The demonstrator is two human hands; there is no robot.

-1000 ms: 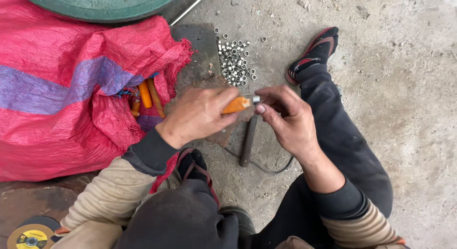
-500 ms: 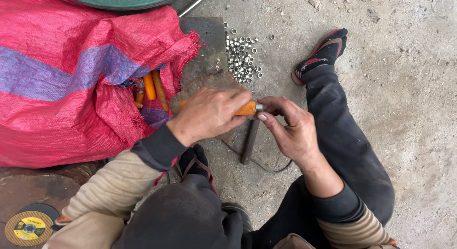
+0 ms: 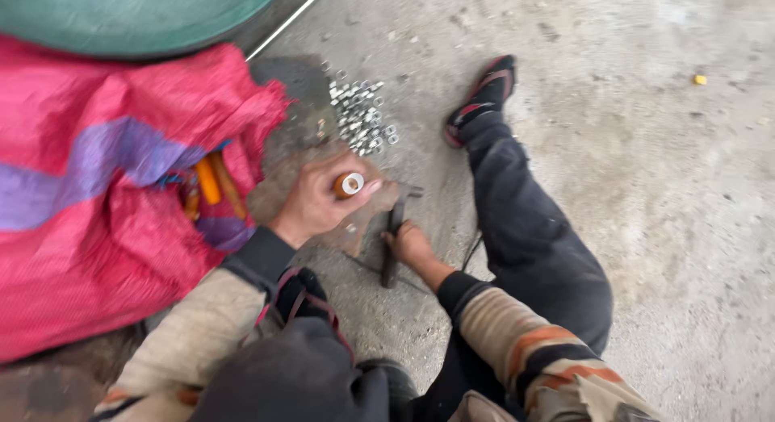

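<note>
— Down on the concrete floor (image 3: 646, 148), between your knees, what have you got?

— Your left hand (image 3: 319, 202) is closed round a short orange cylinder (image 3: 349, 184), thumb and fingers curled about it, its pale round end facing up at you. It sits just above a flat brownish slab (image 3: 363, 220) lying on the ground.

— And the other hand?

— Your right hand (image 3: 410, 246) is low, right at the floor, fingers wrapped over a dark hammer (image 3: 393, 240) that lies beside the slab. Whether you're gripping it firmly or only resting on it, you cannot tell from here.

— What's around you?

— Just past the slab, a heap of small silvery metal rings (image 3: 361, 114) is scattered on the ground. To your left, a big pink woven sack (image 3: 105, 204) with a purple band gapes open, more orange cylinders (image 3: 211, 180) showing in its mouth. A green round rim (image 3: 137, 10) edges in at the top. Your right leg stretches out, a red-and-black sandal (image 3: 482, 95) on the foot, near the rings.
</note>
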